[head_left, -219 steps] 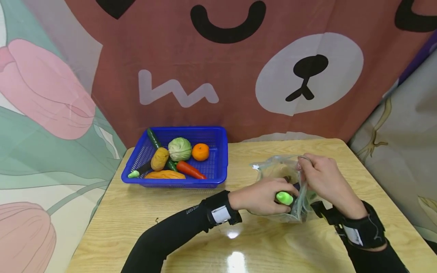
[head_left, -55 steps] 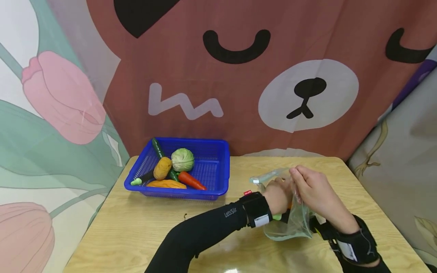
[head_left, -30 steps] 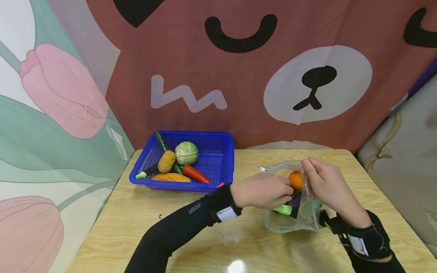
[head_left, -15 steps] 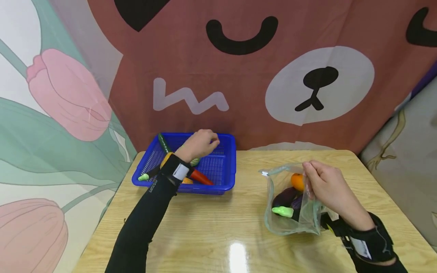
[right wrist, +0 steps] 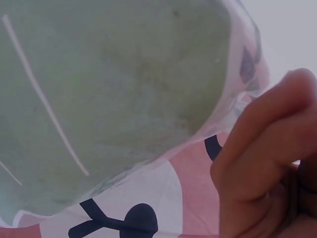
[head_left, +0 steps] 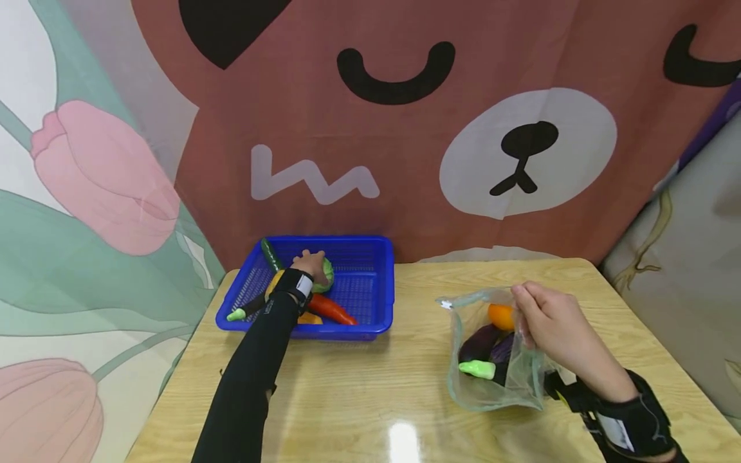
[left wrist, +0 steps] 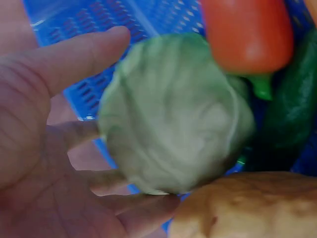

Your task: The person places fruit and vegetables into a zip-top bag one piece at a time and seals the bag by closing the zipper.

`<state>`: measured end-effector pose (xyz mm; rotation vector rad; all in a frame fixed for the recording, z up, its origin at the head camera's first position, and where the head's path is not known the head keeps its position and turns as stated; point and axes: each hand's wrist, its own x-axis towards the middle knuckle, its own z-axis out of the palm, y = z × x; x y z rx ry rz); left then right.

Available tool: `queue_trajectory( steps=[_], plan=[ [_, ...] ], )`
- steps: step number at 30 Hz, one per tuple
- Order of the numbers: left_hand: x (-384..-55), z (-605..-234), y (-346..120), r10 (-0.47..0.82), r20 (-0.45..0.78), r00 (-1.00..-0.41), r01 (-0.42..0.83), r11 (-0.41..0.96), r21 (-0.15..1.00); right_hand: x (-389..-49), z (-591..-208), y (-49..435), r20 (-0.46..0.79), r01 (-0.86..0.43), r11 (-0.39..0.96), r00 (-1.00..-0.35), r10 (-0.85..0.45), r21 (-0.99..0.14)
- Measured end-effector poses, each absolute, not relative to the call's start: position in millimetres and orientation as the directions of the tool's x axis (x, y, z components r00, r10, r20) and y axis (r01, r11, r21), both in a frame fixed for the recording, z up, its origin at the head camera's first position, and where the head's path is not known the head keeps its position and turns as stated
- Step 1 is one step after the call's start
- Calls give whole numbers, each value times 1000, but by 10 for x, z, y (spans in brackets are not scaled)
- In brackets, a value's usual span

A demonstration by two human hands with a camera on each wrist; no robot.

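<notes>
My left hand (head_left: 311,265) is in the blue basket, next to the green cabbage (head_left: 327,276). In the left wrist view its thumb and fingers are spread around one side of the cabbage (left wrist: 173,114), not closed on it. On the right, my right hand (head_left: 564,328) pinches the upper edge of a clear zip bag (head_left: 471,399). Through the bag I see an orange (head_left: 501,317) and dark purple eggplants (head_left: 479,344), one with a light green stem end. The right wrist view shows the curled fingers (right wrist: 257,144) beside the bag's greenish side.
The blue basket (head_left: 376,315) also holds a cucumber (head_left: 270,254), a red carrot (head_left: 332,309), a potato (left wrist: 247,208) partly hidden in the head view, a dark eggplant (head_left: 249,308) and a yellow-orange piece (head_left: 309,318). Behind the wooden table (head_left: 359,379) hangs a printed cloth (head_left: 405,141).
The orange has gone from the basket into the bag. My left hand has left the bag, moved left to the basket and lowered beside the cabbage. My right hand still holds the bag's edge.
</notes>
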<state>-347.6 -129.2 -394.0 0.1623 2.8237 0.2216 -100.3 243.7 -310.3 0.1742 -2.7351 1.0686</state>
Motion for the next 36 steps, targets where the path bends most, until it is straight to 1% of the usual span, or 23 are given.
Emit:
queue_trajectory(
  steps=[6, 13, 17, 22, 24, 30, 36],
  plan=[
    [-3624, -4132, -1293, 107, -257, -961, 91, 993, 70, -1019, -3141, 2427, 204, -166, 718, -978, -34, -676],
    [-3588, -4229, -1274, 11, -219, -976, 18, 999, -29, -1010, -3138, 2399, 181, -153, 719, -983, -38, -677],
    [-3571, -4228, -1245, 20, -178, -984, 29, 998, -49, -1004, -3127, 2398, 189, -155, 734, -981, -38, -662],
    [-3544, -4182, -1236, 78, -176, -981, 79, 997, 5, -1002, -3117, 2399, 178, -146, 740, -983, -36, -656],
    [-3530, -4168, -1250, 95, -158, -983, 91, 995, 34, -1010, -3122, 2395, 175, -144, 744, -984, -37, -653],
    [-3471, -4087, -1294, 142, -15, -990, 138, 978, 155, -1027, -3135, 2384, 169, -142, 745, -985, -40, -652],
    [-3199, -3752, -1136, 274, 71, -959, 283, 922, 265, -1037, -3123, 2371, 185, -168, 743, -981, -60, -647]
  ],
)
